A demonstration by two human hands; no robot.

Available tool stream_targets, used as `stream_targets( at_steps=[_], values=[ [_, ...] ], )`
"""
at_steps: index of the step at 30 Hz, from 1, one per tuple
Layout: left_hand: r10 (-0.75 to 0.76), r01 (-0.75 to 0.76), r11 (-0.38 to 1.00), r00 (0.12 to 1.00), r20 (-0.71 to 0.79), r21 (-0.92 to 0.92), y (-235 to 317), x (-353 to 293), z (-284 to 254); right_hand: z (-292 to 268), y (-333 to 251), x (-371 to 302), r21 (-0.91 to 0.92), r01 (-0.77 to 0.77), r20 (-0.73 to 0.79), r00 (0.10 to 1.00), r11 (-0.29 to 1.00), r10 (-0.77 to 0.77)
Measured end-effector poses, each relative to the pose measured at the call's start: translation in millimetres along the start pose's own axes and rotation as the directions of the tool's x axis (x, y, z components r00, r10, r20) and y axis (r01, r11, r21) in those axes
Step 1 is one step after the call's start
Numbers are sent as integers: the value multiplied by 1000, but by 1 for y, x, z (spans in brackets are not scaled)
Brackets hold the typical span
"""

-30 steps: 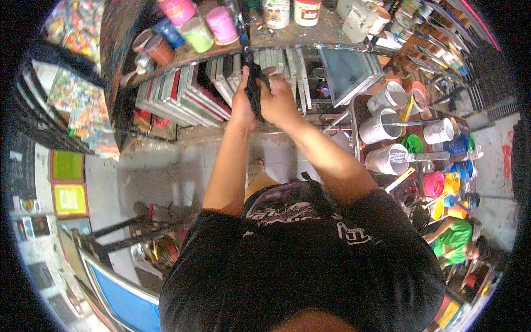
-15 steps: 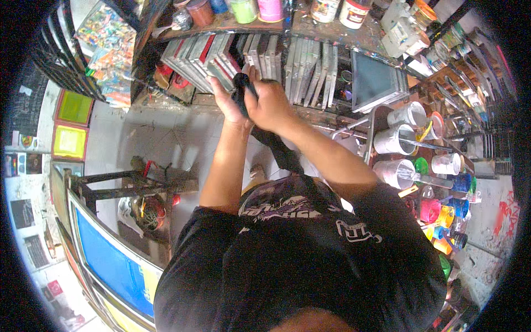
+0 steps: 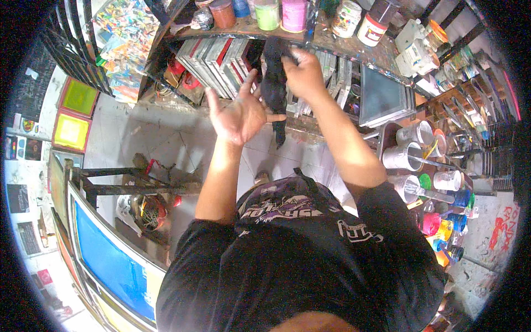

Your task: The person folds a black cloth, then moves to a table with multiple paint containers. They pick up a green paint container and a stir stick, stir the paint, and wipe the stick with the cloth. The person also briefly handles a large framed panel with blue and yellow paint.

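A long strip of black cloth (image 3: 272,83) hangs before me, in front of the lower shelf. My right hand (image 3: 304,74) grips its upper part from the right side, fingers curled into it. Beside the cloth, on its left, my left hand (image 3: 240,117) is open, palm up with the fingers spread. One of its fingertips reaches to the edge of the cloth; whether it presses on it I cannot tell. The cloth's lower end dangles above the floor.
Wooden-framed screens (image 3: 213,61) stand upright on the lower shelf, with paint tubs (image 3: 267,15) above. To the right, a cart holds white buckets (image 3: 402,156) and colourful pots. A blue-faced frame (image 3: 110,257) leans at the lower left, near a dark wooden stand (image 3: 133,189).
My hands have moved apart: the left has come off the bunched cloth and spread its fingers. My right hand has shifted right, and the cloth now hangs down lengthwise.
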State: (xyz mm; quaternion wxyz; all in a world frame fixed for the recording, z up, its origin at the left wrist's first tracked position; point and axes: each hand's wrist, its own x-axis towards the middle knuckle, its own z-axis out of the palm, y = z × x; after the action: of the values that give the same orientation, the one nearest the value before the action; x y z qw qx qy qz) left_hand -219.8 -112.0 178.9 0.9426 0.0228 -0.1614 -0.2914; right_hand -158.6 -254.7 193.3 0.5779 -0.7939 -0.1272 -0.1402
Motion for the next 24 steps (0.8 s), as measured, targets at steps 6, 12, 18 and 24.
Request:
stream_targets(
  at_steps=[6, 12, 18, 24],
  values=[
    [479, -134, 777, 761, -438, 615, -14, 17, -8, 28, -24, -46, -522, 451, 283, 892, 724, -352],
    [725, 152, 384, 561, -399, 911, -15, 35, -5, 1, -19, -29, -212, 409, 416, 860, 888, -297],
    [616, 154, -216, 787, 13, 964, -4, 27, -8, -9, -31, -31, 92, 179, 182, 964, 980, -193],
    [718, 176, 315, 598, -356, 933, 11, 19, -20, -17, -24, -32, 611, -391, 312, 918, 688, 245]
  ],
)
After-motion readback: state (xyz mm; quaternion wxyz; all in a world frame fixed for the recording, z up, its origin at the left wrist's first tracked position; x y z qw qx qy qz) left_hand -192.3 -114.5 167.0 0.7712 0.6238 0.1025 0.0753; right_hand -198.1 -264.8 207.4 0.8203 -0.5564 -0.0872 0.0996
